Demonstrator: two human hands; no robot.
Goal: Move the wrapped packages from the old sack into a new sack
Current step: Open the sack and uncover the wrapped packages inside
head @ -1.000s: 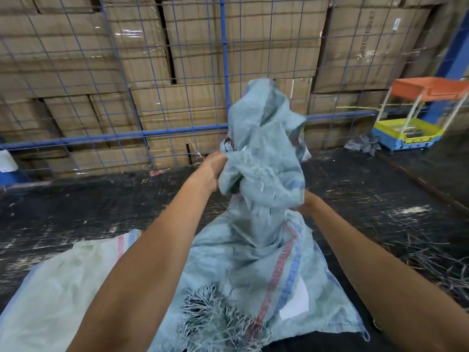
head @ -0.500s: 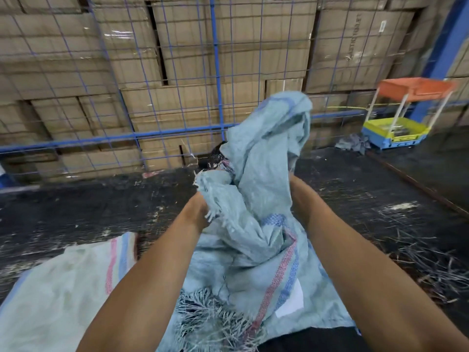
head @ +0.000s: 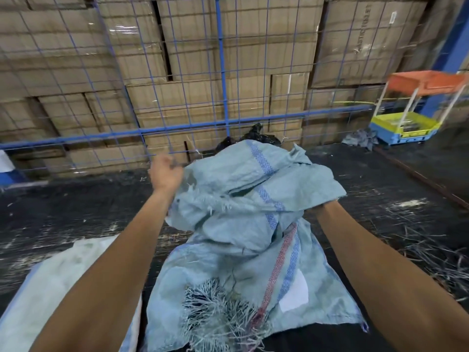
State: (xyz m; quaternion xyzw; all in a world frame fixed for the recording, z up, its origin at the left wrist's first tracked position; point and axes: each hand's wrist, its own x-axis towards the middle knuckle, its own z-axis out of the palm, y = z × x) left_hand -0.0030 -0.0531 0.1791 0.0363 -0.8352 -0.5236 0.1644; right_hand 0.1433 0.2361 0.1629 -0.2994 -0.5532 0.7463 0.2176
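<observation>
Left hand (head: 166, 172) at 10 o'clock of frame centre, fingers curled, pinching the frayed edge of the old sack (head: 243, 199). Right hand is buried in the sack fabric at 3 o'clock; its grip can't be made out, probably clutching cloth. Sack bunched up mid-frame, lower half spread on dark floor (head: 76, 207), torn fringe at 6 o'clock. Black wrapped package (head: 253, 135) peeks out behind its top at 12. Pale new sack (head: 63, 278) lies flat at 8 o'clock.
</observation>
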